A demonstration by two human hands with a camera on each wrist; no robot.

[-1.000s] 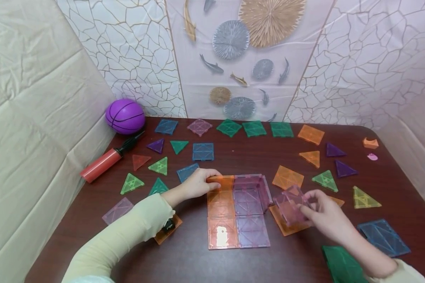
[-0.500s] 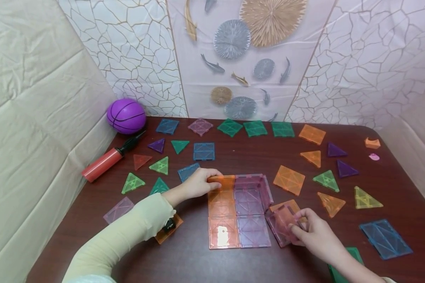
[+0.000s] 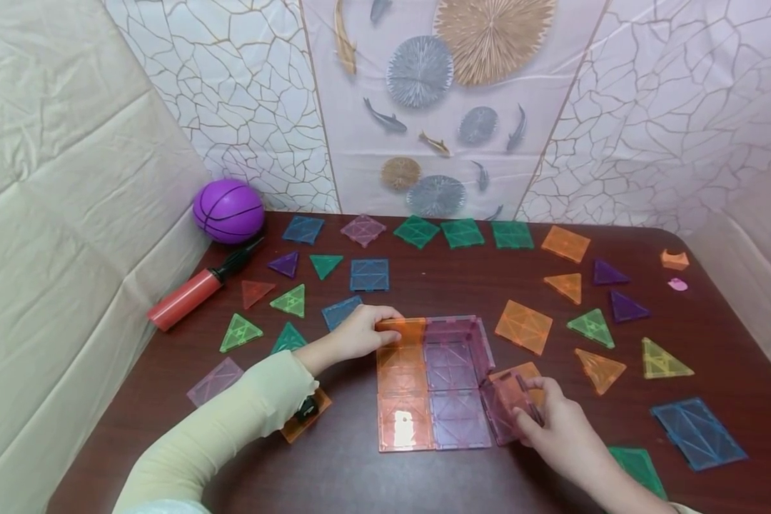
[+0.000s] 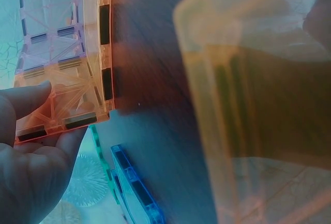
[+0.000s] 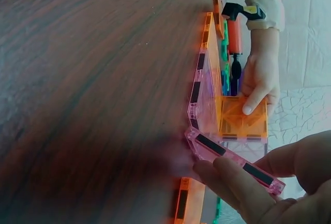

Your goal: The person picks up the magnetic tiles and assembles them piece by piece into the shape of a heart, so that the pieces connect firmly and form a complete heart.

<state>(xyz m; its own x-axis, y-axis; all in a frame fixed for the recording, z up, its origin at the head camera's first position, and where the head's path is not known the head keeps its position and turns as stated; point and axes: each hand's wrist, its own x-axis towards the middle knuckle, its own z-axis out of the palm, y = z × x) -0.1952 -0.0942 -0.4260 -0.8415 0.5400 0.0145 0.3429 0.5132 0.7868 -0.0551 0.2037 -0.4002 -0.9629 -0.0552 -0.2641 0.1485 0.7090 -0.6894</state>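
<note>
In the head view, a structure of see-through magnetic tiles lies mid-table. Its base joins orange tiles (image 3: 403, 371) on the left to pink-purple tiles (image 3: 459, 420) on the right, with walls standing along the back and the rear right side. My left hand (image 3: 362, 333) pinches the upright orange tile (image 3: 412, 329) at the back left, thumb on its inner face in the left wrist view. My right hand (image 3: 564, 428) pinches a pink magnetic tile (image 5: 235, 163) between thumb and fingers. That tile stands tilted, its lower edge right at the base's front right side.
An orange square tile (image 3: 523, 327) and an orange triangle (image 3: 600, 371) lie to the right, near a blue tile (image 3: 699, 433). Several more tiles line the back and left. A red hand pump (image 3: 186, 298) and a purple ball (image 3: 229, 211) sit at the left edge.
My right hand has brought the pink tile toward me and left, from over the orange tile down to the base's right edge. My left hand keeps its hold on the orange wall tile.
</note>
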